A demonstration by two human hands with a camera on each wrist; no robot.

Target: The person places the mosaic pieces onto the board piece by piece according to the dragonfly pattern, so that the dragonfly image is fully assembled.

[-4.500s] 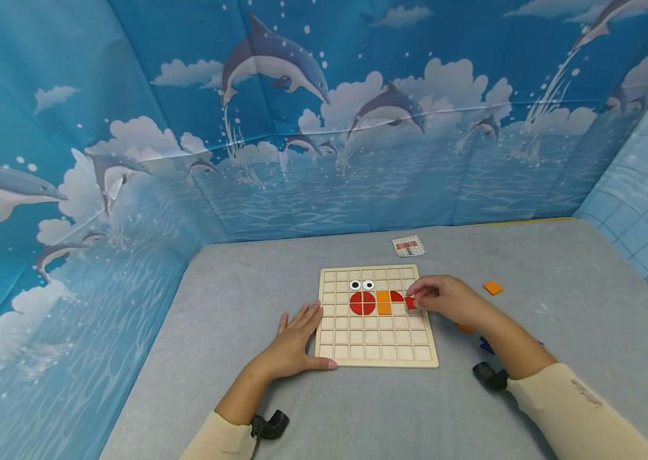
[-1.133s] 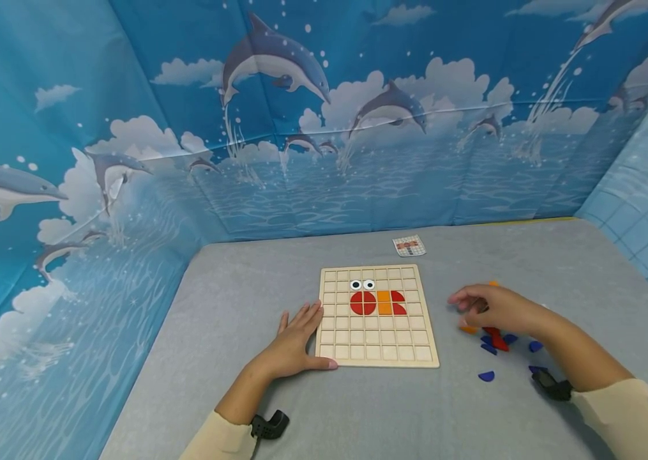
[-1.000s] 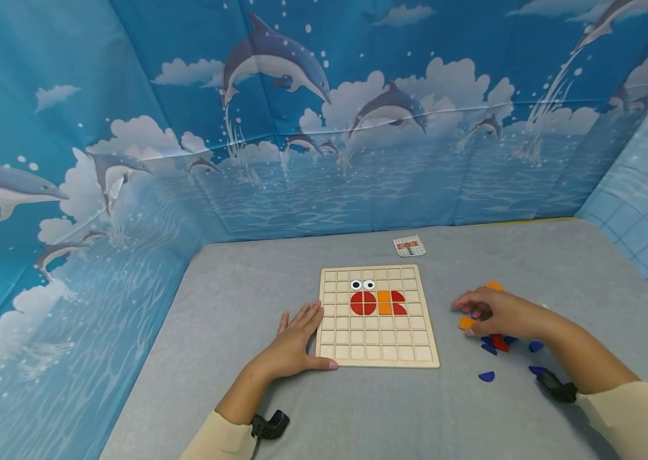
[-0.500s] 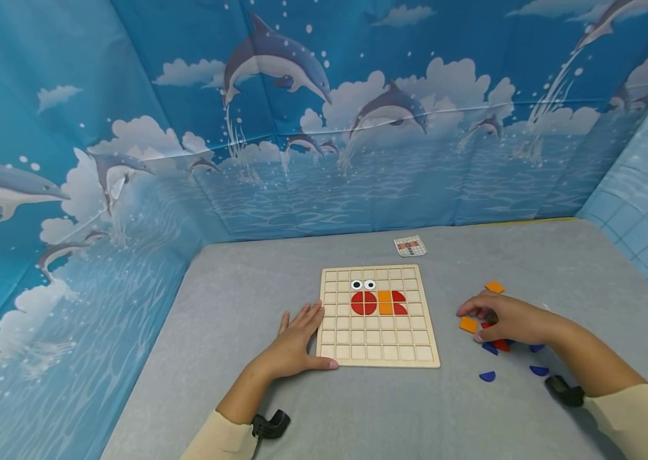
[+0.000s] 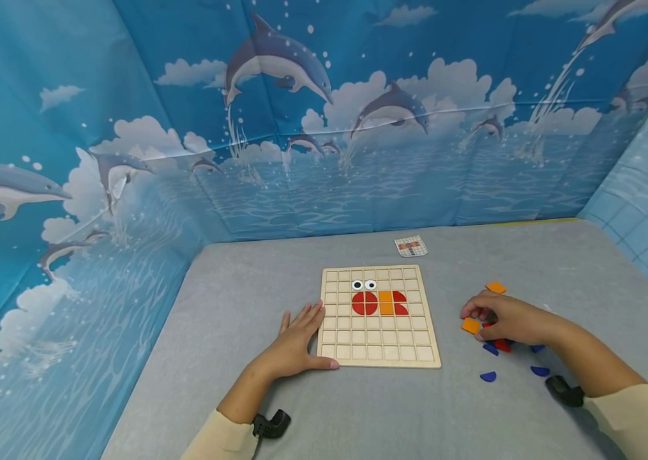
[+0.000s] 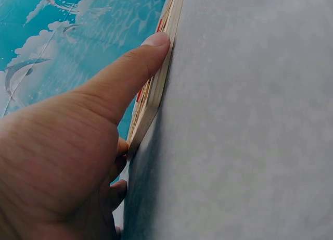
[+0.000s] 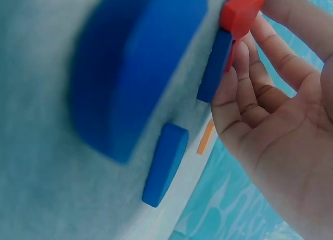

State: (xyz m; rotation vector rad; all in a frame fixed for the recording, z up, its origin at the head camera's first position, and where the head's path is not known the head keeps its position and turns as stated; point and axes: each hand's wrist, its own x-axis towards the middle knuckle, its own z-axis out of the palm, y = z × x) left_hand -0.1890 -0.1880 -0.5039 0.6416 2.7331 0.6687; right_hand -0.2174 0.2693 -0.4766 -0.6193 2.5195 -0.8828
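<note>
My left hand [image 5: 292,345] steadies the wooden grid board [image 5: 380,337] at its left side and lower-left corner; the left wrist view shows the thumb [image 6: 148,50] along its edge. Set in the board are two eye discs [image 5: 364,285], a red circle [image 5: 365,303], an orange block [image 5: 385,303] and two red quarter pieces [image 5: 399,303]. Right of the board, my right hand [image 5: 513,319] reaches into loose pieces, fingers bent. In the right wrist view its thumb side meets a red piece [image 7: 242,13]; whether it is pinched is unclear.
Orange tiles [image 5: 495,287] lie beyond and in front of the right hand. Several blue pieces [image 5: 488,377] are scattered below it, some partly hidden. A small pattern card [image 5: 411,246] lies behind the board. A dolphin-printed curtain [image 5: 312,191] closes off the table's far edge.
The red piece my right hand held over the board now sits in the grid. That hand has moved right, down to the loose pieces. The left hand has stayed put.
</note>
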